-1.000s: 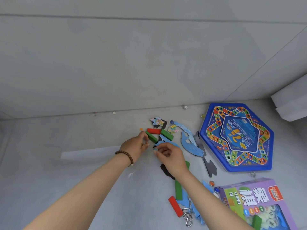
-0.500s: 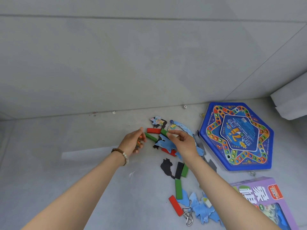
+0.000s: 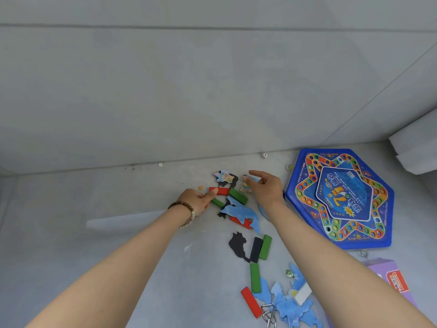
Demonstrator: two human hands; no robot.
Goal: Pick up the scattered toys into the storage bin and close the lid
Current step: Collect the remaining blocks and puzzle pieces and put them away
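The toys point(image 3: 255, 277) lie scattered on the grey floor point(image 3: 106, 245) from the centre of the frame down to the lower right. They include flat red, green and black blocks, blue card cut-outs, a black silhouette piece point(image 3: 237, 245) and a wire ring puzzle point(image 3: 268, 314) at the bottom edge. A blue hexagonal game board point(image 3: 340, 200) lies at right, and a purple box point(image 3: 390, 278) is cut off in the lower right corner. At centre a blue dolphin-shaped piece point(image 3: 243, 213) lies just below a green block point(image 3: 237, 196). The left hand point(image 3: 198, 201), wearing a bead bracelet point(image 3: 181, 205), is curled with one fingertip on the end of a red block point(image 3: 222, 191); whether it grips anything cannot be told. The right hand point(image 3: 267, 189) is loosely spread, forefinger and thumb apart around a bit of pale blue card; whether it holds the card cannot be made out. Compared with half a second ago, the right hand has moved up the frame off the dolphin-shaped piece, which now shows whole. The left hand has shifted right to the red block, and the purple box sits further out of frame.
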